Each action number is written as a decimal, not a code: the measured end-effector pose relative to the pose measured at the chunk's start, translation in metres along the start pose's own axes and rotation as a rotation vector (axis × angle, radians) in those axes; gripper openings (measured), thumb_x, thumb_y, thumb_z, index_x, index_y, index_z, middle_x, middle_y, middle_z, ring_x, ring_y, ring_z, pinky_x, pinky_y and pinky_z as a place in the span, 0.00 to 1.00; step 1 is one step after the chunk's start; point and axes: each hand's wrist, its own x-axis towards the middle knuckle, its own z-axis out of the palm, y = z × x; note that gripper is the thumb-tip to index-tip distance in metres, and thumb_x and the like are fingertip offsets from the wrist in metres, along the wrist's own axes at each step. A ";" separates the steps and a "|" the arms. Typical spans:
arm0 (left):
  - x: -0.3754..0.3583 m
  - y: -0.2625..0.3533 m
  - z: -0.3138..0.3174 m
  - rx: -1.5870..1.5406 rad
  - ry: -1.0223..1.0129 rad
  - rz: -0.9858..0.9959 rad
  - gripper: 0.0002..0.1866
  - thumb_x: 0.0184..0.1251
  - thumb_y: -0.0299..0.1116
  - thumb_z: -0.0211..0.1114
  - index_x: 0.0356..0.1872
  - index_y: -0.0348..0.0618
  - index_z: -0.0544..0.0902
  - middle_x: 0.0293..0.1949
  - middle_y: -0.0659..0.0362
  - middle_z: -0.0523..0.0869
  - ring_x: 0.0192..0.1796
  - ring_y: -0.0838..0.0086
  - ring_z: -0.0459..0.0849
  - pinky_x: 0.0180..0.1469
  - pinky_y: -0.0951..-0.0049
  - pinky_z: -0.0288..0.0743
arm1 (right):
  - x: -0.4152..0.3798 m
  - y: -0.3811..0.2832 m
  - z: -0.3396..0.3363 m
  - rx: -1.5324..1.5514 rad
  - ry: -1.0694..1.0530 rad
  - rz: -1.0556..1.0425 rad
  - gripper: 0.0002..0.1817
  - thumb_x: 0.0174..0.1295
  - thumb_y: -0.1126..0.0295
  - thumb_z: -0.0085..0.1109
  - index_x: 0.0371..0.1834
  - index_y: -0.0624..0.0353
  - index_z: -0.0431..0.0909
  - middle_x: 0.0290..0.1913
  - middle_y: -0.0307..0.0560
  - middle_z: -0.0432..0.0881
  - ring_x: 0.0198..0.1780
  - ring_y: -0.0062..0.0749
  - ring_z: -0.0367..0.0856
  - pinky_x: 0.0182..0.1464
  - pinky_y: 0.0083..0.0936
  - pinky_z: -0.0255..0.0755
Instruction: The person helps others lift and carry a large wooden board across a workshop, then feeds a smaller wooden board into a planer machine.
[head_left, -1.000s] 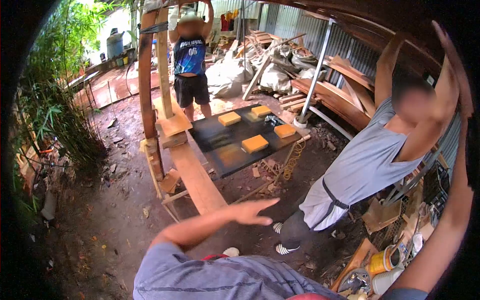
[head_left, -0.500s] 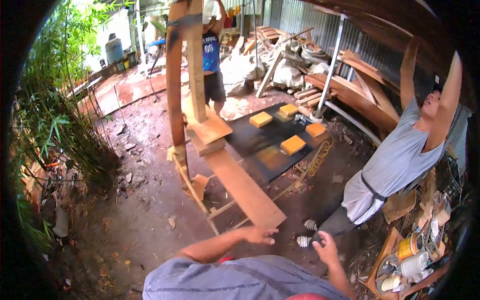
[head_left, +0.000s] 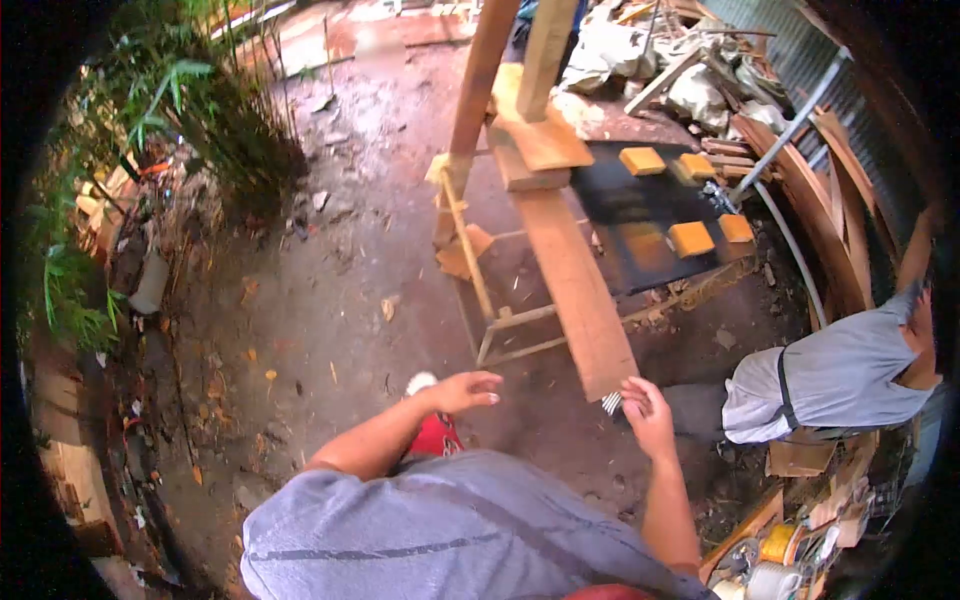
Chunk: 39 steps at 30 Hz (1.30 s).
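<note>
- Black tabletop (head_left: 625, 195), beyond and to the right of the plank.
- Plank (head_left: 580, 290), long bare wood, reaching towards you from beneath the upright post (head_left: 545, 60). It looks stiff, fairly heavy, not fragile, with a dry-looking face unlikely to slip; the two long edges by its near end seem the best hold.
- Your right hand (head_left: 652, 418), fingers half open and loosely curled, now at the plank's near end; half a second ago it was apart. You cannot tell whether it touches.
- Your left hand (head_left: 460, 392), partly open, empty, beside the plank.
</note>
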 end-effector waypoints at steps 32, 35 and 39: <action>0.189 -0.016 -0.860 0.141 0.232 0.036 0.26 0.65 0.31 0.61 0.63 0.36 0.67 0.58 0.52 0.75 0.60 0.69 0.73 0.60 0.68 0.67 | 0.729 -0.192 0.604 0.610 -0.191 -0.093 0.22 0.64 0.66 0.56 0.60 0.58 0.67 0.49 0.41 0.76 0.48 0.20 0.74 0.51 0.21 0.70; 0.206 -0.055 -0.944 0.066 0.281 -0.126 0.26 0.65 0.30 0.61 0.63 0.37 0.68 0.58 0.51 0.75 0.59 0.68 0.74 0.60 0.68 0.67 | 0.802 -0.232 0.611 0.542 -0.256 -0.104 0.22 0.66 0.62 0.55 0.62 0.55 0.66 0.48 0.43 0.77 0.51 0.22 0.73 0.53 0.24 0.69; 0.251 -0.110 -1.021 -0.157 0.315 -0.200 0.24 0.65 0.28 0.60 0.61 0.35 0.69 0.56 0.51 0.76 0.58 0.69 0.74 0.60 0.70 0.67 | 0.858 -0.232 0.595 0.616 -0.166 -0.085 0.22 0.69 0.63 0.51 0.63 0.59 0.65 0.50 0.43 0.75 0.51 0.24 0.73 0.54 0.24 0.68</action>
